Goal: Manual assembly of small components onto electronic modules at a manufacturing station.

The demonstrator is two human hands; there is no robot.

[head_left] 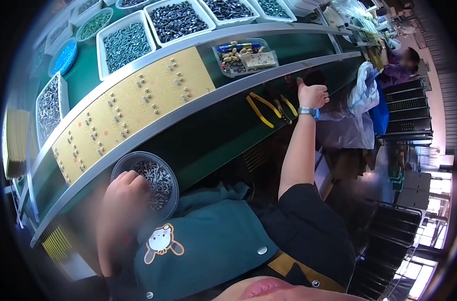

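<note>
My left hand [124,193] is curled over the left rim of a clear round tub [174,193] of small grey metallic parts [158,181]. Its fingers are bent together, and their tips are hidden. Farther right, my right hand [312,95] reaches over the green bench, a watch on its wrist. Between its raised thumb and bent fingers lies a dark thing [315,77] I cannot make out. Just left of that hand rest yellow-handled pliers [261,111] and a second yellow-handled hand tool [287,111]. A tan board [158,85] with rows of small upright parts lies between the metal rails.
White bins of dark components [177,21] and green components [124,42] line the far side. A clear box [228,71] of mixed small parts sits right of the board. Stacked boards [17,143] stand far left; a plastic bag [362,95] and another person [401,67] are at right.
</note>
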